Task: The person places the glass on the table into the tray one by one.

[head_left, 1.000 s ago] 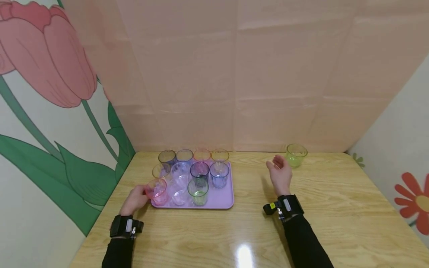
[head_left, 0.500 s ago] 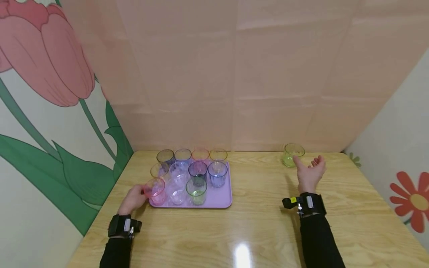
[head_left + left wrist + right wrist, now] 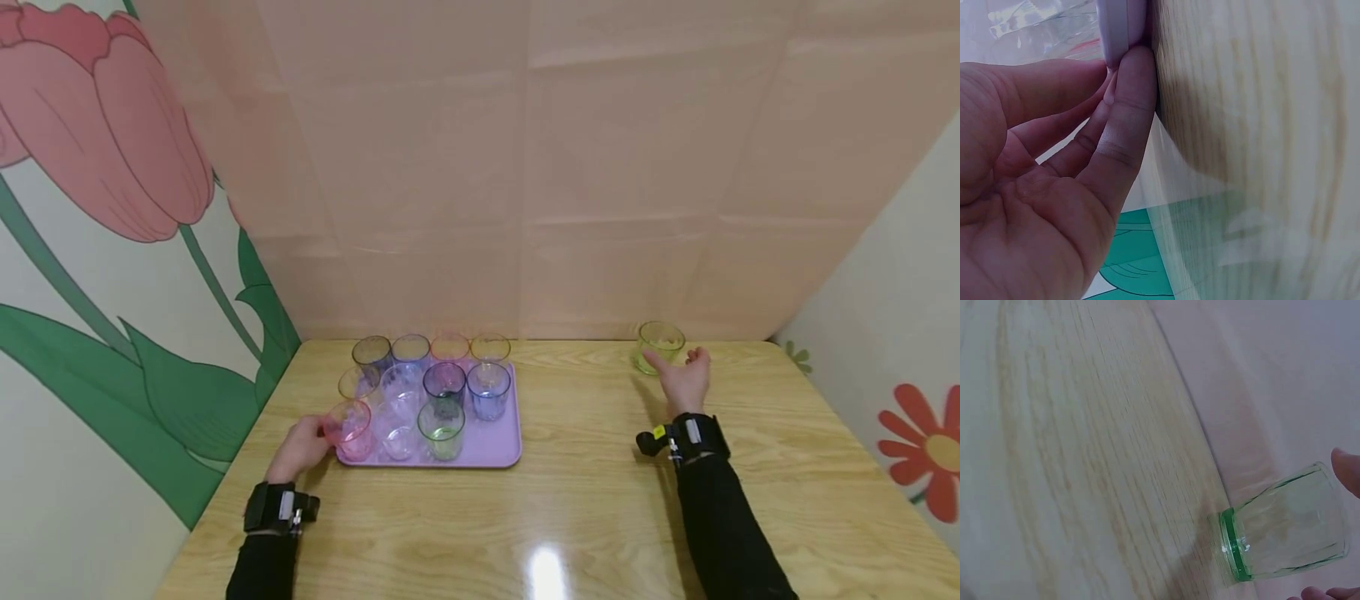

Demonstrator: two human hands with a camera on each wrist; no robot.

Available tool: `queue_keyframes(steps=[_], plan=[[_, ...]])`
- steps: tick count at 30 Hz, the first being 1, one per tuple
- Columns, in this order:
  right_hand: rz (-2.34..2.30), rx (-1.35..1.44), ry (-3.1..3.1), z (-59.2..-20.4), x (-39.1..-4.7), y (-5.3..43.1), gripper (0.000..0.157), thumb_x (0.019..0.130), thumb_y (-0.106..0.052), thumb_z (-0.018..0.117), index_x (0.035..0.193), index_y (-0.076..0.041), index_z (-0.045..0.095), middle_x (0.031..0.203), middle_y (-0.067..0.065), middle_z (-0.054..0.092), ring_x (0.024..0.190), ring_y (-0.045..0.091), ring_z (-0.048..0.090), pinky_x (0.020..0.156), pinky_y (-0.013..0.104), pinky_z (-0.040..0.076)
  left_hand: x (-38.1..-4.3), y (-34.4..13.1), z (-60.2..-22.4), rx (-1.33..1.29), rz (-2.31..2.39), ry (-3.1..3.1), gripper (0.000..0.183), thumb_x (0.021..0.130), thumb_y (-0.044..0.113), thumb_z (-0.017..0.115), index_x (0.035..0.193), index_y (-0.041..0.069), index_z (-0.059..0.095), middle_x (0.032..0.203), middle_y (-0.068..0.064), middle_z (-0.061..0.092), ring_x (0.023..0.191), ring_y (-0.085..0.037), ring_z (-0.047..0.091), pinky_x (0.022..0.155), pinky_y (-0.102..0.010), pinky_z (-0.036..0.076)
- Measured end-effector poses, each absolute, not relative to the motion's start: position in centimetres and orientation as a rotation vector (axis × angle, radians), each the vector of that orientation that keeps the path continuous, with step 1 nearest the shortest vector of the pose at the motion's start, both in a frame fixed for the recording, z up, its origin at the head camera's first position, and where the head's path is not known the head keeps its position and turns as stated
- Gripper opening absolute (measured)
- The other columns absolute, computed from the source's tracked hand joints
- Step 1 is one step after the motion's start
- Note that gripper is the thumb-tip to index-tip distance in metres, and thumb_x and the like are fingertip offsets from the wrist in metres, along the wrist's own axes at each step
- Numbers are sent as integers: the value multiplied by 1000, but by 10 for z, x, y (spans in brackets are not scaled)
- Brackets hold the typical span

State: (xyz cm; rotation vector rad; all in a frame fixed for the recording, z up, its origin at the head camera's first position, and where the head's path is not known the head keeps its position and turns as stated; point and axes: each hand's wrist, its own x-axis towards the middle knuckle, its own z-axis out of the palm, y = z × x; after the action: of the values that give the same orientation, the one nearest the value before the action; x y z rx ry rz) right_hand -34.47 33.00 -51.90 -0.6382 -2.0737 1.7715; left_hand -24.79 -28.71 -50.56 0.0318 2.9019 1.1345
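My left hand (image 3: 298, 450) is at the left front corner of a lilac tray (image 3: 497, 442). In the left wrist view, thumb and fingers pinch the rim of that tray (image 3: 1114, 31). Beside this hand, on the tray, stands a pink glass (image 3: 350, 435). A yellow-green glass (image 3: 660, 342) stands upright at the table's back edge. My right hand (image 3: 684, 387) is just in front and to the right of it, thumb and fingers spread on either side. In the right wrist view a small gap shows between the thumb (image 3: 1349, 470) and the green-based glass (image 3: 1291, 525).
Several coloured glasses stand close together on the tray, among them a green glass (image 3: 442, 433), a blue glass (image 3: 489, 392) and a dark purple glass (image 3: 445, 385). A pink-covered wall (image 3: 525, 208) rises directly behind the wooden table (image 3: 570, 500).
My right hand has moved from the left of the yellow-green glass to its right, then in closer with the thumb in front of it. The left hand stays at the tray.
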Motion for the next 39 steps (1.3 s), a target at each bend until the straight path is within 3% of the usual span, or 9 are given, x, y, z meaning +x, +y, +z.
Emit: queue_keyframes(steps=[11,14,21,25,32,39], plan=[[1765,-590,-2122,-519,-360,331,114,87,-35,80,163,-16,-3,170,10,3,155,25,5,122,41,16,-248,-286,-504,26,1130,2900,11,86,-4,61,93,-3,69,86,-11,63,82,-26,55,75,-37,44],[1743,-571,-2129,-519,-362,330,111,87,-34,79,164,-14,1,170,10,5,155,25,7,122,40,16,-248,-287,-504,21,1129,2900,13,86,-4,60,94,-4,70,87,-11,64,82,-26,55,76,-37,44],[1731,-525,-2083,-523,-368,331,95,86,-27,82,160,-13,24,166,10,25,152,26,21,121,41,20,-248,-287,-504,-23,1124,2882,14,87,-5,58,95,-4,70,87,-11,63,82,-26,55,76,-37,44],[1796,-577,-2039,-525,-369,333,96,85,-27,82,160,-17,23,167,6,22,153,21,17,121,40,20,-248,-286,-505,-22,1126,2879,13,87,-5,59,94,-4,69,87,-11,63,82,-26,55,76,-37,44],[1827,-602,-1997,-527,-364,327,98,81,-34,86,157,-18,26,154,12,32,136,27,35,105,38,37,-248,-285,-504,-11,1138,2881,12,87,-4,59,95,-4,69,88,-11,63,83,-27,55,77,-37,45],[1860,-536,-1983,-522,-345,305,97,79,-37,87,154,-18,27,148,11,32,130,28,38,95,35,38,-249,-284,-504,-9,1129,2892,13,88,-4,60,96,-6,69,90,-13,65,84,-28,56,79,-41,47]])
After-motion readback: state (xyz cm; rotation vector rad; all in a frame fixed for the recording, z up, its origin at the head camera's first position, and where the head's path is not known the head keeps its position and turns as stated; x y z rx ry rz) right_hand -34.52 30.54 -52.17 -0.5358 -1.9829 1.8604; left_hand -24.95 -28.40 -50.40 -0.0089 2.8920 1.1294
